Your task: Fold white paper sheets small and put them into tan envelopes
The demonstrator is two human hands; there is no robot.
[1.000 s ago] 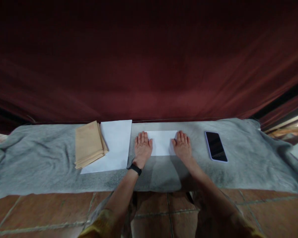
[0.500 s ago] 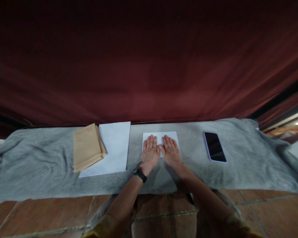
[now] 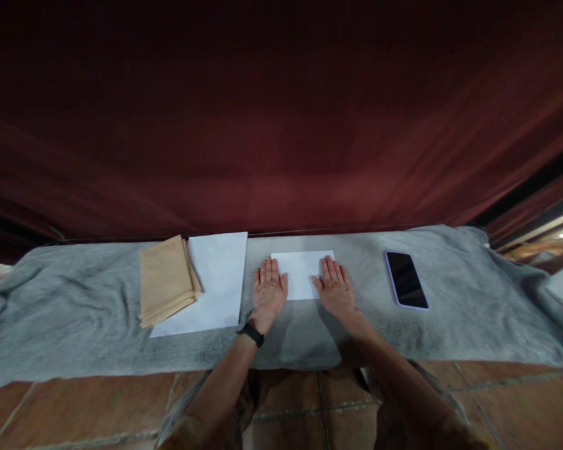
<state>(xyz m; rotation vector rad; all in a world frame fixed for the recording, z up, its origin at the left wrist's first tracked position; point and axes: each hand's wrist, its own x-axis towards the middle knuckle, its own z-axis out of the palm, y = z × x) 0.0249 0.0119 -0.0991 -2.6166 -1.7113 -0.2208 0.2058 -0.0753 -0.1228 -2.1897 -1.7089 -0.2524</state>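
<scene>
A white sheet of paper (image 3: 302, 275), smaller than the one to its left and possibly folded, lies flat on the grey cloth. My left hand (image 3: 269, 289), with a dark band on its wrist, rests palm down over the paper's left edge, fingers stretched out. Over the right edge my right hand (image 3: 335, 289) lies flat in the same way, its fingers slightly spread. Neither hand grips anything. The middle of the paper shows between the two thumbs.
To the left, a stack of brown envelopes (image 3: 166, 280) lies partly on larger white paper (image 3: 221, 281). A phone in a lilac case (image 3: 406, 279) is on the right. The grey cloth (image 3: 84, 312) covers a long narrow surface before a dark red curtain (image 3: 281, 137).
My hands have slid apart from the middle of the paper, the left one leftward and the right one rightward. More of the paper's centre is exposed.
</scene>
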